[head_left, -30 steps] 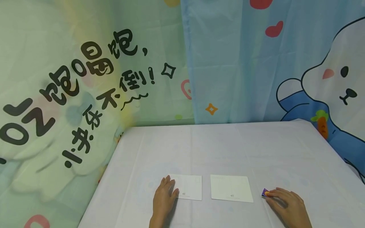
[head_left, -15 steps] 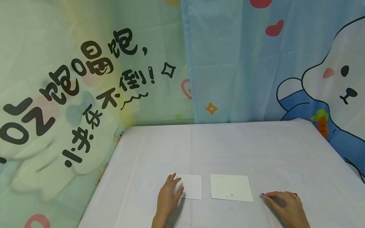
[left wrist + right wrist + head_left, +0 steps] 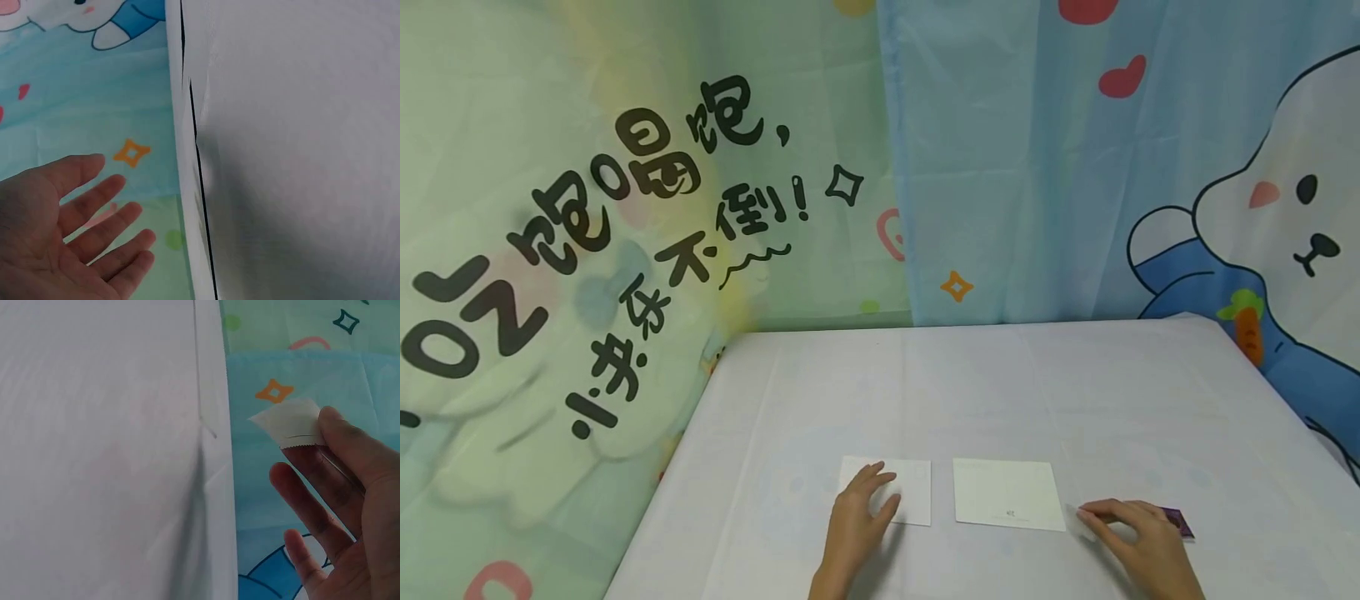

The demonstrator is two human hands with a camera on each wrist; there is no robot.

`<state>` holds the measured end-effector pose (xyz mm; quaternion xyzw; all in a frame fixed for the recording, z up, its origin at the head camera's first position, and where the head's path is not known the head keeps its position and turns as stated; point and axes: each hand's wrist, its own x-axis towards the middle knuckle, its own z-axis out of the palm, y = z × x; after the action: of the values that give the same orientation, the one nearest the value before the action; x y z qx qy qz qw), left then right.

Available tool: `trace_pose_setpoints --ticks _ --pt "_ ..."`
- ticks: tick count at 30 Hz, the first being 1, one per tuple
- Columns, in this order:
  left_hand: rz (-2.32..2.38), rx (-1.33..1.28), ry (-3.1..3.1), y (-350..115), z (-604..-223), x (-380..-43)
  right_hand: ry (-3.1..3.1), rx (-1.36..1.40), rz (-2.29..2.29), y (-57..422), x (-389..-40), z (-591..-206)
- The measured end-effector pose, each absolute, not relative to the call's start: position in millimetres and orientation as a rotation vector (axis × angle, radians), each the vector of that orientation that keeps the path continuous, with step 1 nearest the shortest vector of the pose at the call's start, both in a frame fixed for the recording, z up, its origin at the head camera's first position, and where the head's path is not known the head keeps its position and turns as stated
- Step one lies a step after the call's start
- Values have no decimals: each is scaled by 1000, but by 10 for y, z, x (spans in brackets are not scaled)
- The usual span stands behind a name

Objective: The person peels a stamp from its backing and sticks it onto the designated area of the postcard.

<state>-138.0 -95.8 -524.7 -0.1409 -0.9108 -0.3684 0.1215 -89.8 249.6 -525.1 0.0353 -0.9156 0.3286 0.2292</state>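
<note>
My left hand (image 3: 859,521) hovers over the left white card (image 3: 913,492), hiding part of it. Its fingers are loosely spread and hold nothing, as the left hand (image 3: 69,231) in the left wrist view shows. Between thumb and index finger, my right hand (image 3: 1138,537) pinches a small thin whitish piece (image 3: 294,425) with a serrated edge. What kind of thing it is cannot be told. Beside the knuckles of that hand, a dark purple printed piece (image 3: 1180,523) shows on the table, partly hidden. The right white card (image 3: 1009,492) lies flat to the left of this hand.
Both cards lie on a white-covered table (image 3: 985,392). Printed curtains, one green (image 3: 820,275) and one blue (image 3: 985,167), hang behind it. A dark cord (image 3: 1333,446) shows at the table's right edge.
My left hand has moved right across the left card. My right hand has shifted slightly left; its purple-and-orange piece has turned whitish side out, and the dark purple piece has come into view.
</note>
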Motion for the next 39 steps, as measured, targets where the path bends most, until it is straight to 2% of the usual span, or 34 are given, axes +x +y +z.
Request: trace_pose_setpoints --ticks 24,39 --pt "-1175 -813 -2577 -222 -4873 -1222 -2365 319 874 1993 -953 -4859" --pt "-1141 -912 -2527 -95 -4778 -1178 -2246 483 935 1784 -1034 -4627"
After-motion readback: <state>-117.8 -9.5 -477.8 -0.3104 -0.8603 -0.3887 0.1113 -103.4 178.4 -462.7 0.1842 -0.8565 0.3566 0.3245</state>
